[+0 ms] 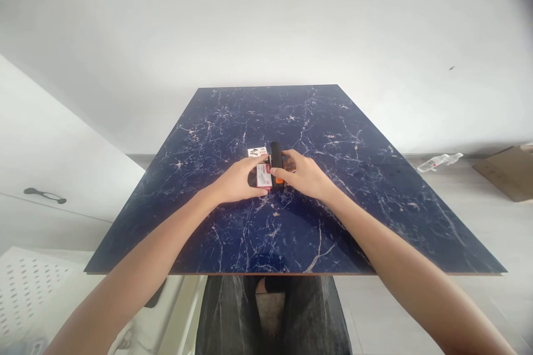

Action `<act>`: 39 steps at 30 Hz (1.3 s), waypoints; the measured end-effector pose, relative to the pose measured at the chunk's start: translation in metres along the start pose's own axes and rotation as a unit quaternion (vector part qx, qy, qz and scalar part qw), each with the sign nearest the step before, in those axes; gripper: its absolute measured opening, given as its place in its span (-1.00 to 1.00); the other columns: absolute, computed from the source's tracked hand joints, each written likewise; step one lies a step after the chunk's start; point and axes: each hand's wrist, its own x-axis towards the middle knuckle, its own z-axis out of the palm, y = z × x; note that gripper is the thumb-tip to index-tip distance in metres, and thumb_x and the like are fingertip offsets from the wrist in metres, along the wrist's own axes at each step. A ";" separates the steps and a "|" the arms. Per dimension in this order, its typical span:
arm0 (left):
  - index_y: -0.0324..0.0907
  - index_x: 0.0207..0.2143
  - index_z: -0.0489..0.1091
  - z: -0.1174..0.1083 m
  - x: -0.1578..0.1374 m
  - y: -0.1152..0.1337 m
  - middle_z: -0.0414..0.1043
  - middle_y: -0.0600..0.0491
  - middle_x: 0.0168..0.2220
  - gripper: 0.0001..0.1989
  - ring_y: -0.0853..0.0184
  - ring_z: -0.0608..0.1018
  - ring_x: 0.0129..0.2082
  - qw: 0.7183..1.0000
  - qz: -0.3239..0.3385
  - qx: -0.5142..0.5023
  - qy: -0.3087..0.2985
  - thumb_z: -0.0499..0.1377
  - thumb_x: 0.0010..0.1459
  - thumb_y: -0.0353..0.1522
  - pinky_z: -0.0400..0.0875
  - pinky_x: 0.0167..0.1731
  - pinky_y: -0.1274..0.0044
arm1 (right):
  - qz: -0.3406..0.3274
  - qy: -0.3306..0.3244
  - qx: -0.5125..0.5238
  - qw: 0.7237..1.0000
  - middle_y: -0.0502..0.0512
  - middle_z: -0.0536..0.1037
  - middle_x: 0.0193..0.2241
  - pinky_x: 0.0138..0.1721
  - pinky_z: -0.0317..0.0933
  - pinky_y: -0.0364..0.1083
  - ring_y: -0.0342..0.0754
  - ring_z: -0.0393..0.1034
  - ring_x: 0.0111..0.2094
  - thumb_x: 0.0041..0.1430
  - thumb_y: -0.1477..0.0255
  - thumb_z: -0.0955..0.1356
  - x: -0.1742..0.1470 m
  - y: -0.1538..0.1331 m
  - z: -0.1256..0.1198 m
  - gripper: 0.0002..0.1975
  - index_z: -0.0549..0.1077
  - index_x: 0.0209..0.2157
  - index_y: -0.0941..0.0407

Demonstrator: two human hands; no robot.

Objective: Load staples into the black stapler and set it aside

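Near the middle of the table, my left hand (236, 181) is closed around a small white and red box (264, 177), which looks like a staple box, thumb at its near end and fingers at its far end. My right hand (307, 175) grips a black stapler (276, 154) with an orange patch, its thumb lying across the near part. The stapler stands lengthwise right beside the box. Just beyond the small box lies another white box (256, 151) with a dark picture and red print, partly covered by my left fingers.
The dark blue marbled table (291, 116) reaches toward a pale wall. On the floor to the right lie a clear plastic bottle (433, 163) and a cardboard box (506, 172). A white cabinet with a dark handle (45, 196) stands at left, above a white perforated surface (29, 288).
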 end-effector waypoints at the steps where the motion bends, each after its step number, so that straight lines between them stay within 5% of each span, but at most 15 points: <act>1: 0.09 0.43 -0.01 0.000 0.000 0.000 0.22 -0.05 0.34 -0.03 -0.03 0.39 0.22 1.000 -0.005 0.000 0.000 0.39 0.06 -0.16 0.36 0.12 0.19 | 0.002 -0.003 0.003 1.000 0.15 0.62 -0.20 -0.24 0.35 0.00 0.07 0.53 -0.24 0.20 0.10 0.40 0.000 0.000 0.000 -0.45 0.38 0.12 0.09; 24: 0.01 0.41 0.05 0.001 -0.003 -0.010 0.25 -0.12 0.30 -0.08 -0.03 0.39 0.21 0.999 0.031 0.025 0.003 0.37 0.07 -0.12 0.36 0.13 0.17 | 0.021 -0.025 0.039 0.999 0.14 0.62 -0.21 -0.26 0.38 -0.02 0.05 0.55 -0.26 0.19 0.13 0.43 -0.001 -0.002 0.001 -0.48 0.40 0.11 0.08; 27: -0.04 0.33 0.20 -0.001 -0.002 -0.007 0.30 -0.11 0.26 -0.25 0.01 0.39 0.20 0.996 0.072 0.045 0.028 0.31 0.15 -0.10 0.34 0.15 0.18 | 0.018 -0.024 0.030 0.999 0.13 0.62 -0.22 -0.25 0.37 -0.02 0.05 0.55 -0.25 0.19 0.10 0.42 -0.001 -0.003 -0.001 -0.46 0.40 0.11 0.08; 32: -0.11 0.15 0.41 -0.003 0.004 -0.019 0.36 -0.08 0.20 -0.64 0.08 0.35 0.20 0.976 0.056 0.105 0.180 0.04 0.41 -0.22 0.27 0.19 0.16 | 0.013 -0.027 0.027 0.999 0.13 0.62 -0.23 -0.26 0.37 -0.03 0.04 0.55 -0.27 0.19 0.08 0.42 0.000 -0.003 0.000 -0.44 0.40 0.12 0.09; 35: -0.10 0.16 0.41 -0.002 0.008 -0.033 0.32 -0.05 0.25 -0.64 0.08 0.30 0.22 0.978 0.034 0.132 0.157 -0.02 0.44 -0.26 0.21 0.23 0.12 | 0.014 -0.025 0.027 0.999 0.14 0.63 -0.22 -0.26 0.37 -0.03 0.05 0.55 -0.26 0.19 0.08 0.42 0.000 -0.002 0.001 -0.44 0.39 0.12 0.09; 39: -0.13 0.14 0.45 -0.001 0.008 -0.037 0.45 -0.06 0.05 -0.60 0.11 0.38 0.06 0.979 0.010 0.146 0.141 0.02 0.33 -0.48 0.33 0.12 0.19 | 0.018 -0.031 0.026 0.999 0.15 0.63 -0.21 -0.28 0.36 -0.04 0.05 0.55 -0.26 0.20 0.07 0.42 0.000 -0.003 0.000 -0.43 0.38 0.13 0.09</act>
